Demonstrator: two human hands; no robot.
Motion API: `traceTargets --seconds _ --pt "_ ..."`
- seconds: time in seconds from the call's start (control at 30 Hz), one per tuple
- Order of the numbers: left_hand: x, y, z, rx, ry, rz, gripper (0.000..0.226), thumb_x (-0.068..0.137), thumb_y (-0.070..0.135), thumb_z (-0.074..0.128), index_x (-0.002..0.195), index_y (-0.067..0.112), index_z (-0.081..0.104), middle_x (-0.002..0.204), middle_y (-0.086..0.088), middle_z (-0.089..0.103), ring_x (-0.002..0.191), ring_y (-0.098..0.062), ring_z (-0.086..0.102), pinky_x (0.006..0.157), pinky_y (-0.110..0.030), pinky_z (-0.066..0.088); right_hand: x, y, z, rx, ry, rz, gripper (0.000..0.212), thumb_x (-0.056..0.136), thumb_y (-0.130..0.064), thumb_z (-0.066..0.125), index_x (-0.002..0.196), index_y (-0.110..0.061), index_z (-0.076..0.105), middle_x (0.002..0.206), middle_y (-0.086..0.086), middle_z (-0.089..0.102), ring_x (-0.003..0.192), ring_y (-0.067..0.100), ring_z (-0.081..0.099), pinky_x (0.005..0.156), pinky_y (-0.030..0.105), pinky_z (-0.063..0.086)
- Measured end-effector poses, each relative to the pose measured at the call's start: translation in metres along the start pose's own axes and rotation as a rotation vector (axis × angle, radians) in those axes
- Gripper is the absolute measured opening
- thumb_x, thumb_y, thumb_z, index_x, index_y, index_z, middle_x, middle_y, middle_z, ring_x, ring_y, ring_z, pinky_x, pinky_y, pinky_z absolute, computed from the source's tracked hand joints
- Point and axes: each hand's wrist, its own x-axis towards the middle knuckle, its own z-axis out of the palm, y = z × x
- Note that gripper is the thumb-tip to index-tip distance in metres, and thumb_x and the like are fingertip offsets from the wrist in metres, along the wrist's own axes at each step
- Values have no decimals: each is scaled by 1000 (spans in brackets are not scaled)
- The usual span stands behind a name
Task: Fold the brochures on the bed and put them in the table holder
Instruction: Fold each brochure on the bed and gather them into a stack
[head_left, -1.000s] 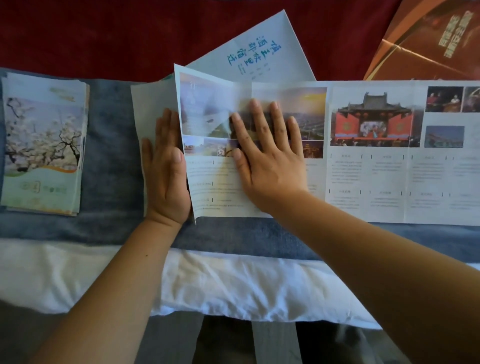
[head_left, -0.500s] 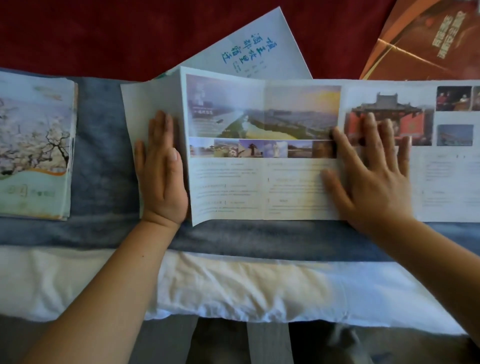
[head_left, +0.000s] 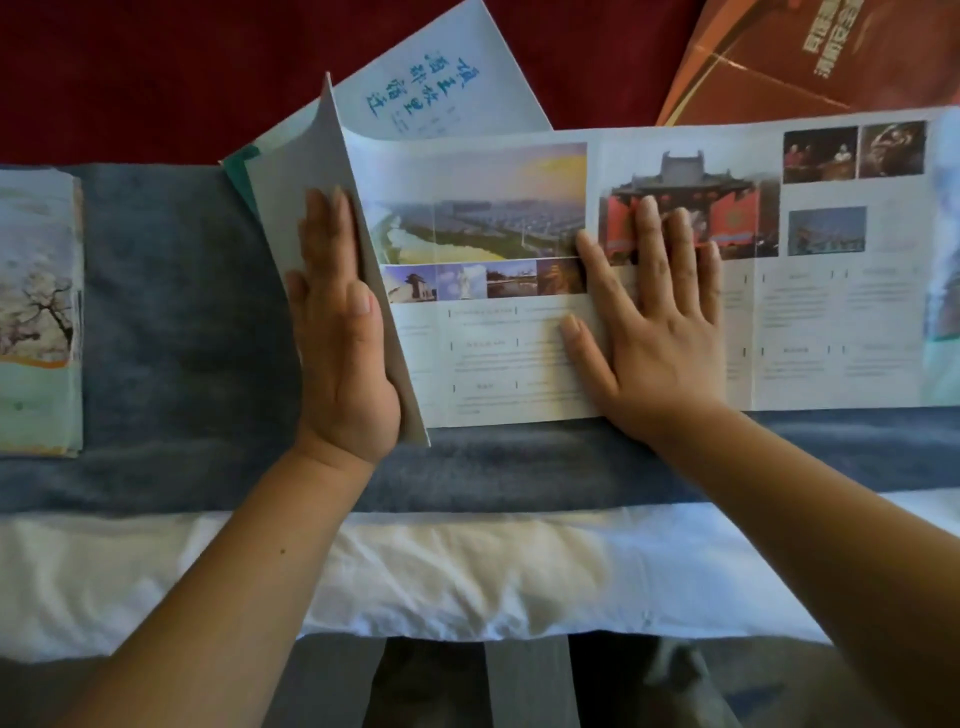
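Note:
A long multi-panel brochure with photos and text lies unfolded across the blue blanket. Its leftmost panel stands lifted, tilted up over the panel beside it. My left hand lies flat with straight fingers against the plain back of that lifted panel. My right hand presses flat on the brochure, fingers spread over the red temple photo. No table holder shows in this view.
A stack of folded brochures with a blossom tree cover lies at the left edge. A pale blue leaflet sticks out behind the brochure, and a brown booklet lies top right on red cloth. A white sheet borders the bed's near edge.
The leftmost panel has swung up from lying flat, my left hand rising with it. My right hand slid right from the landscape photos to the temple panel and stays there.

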Motion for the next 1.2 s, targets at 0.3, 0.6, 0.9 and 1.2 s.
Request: traceTargets --seconds 0.3,0.6,0.9,1.2 --pt "0 36 53 286 -40 36 67 106 48 23 163 13 12 172 -13 2 160 -24 -2 127 -58 5 1 7 -19 151 -88 -11 68 108 -58 18 167 -29 5 175 5 -7 161 26 -11 129 40 -9" --pt "-4 47 81 431 -53 39 67 104 47 31 162 16 18 172 -11 5 159 -24 1 127 -57 6 -6 53 -37 225 -58 -186 59 107 -36 48 160 -12 38 171 15 21 160 33 10 131 48 9" --pt "-5 30 130 949 -38 7 66 101 45 29 164 24 21 172 -8 9 159 -28 5 127 -50 4 -19 91 -34 49 -4 -44 76 98 -74 33 165 -37 22 175 6 7 160 39 -3 126 64 -2" --pt "-8 23 130 1055 -27 49 68 102 46 28 165 25 14 172 -8 7 159 -29 4 127 -49 4 -27 99 -32 -4 -30 -32 81 99 -77 21 167 -34 8 175 5 1 160 35 -4 126 62 1"
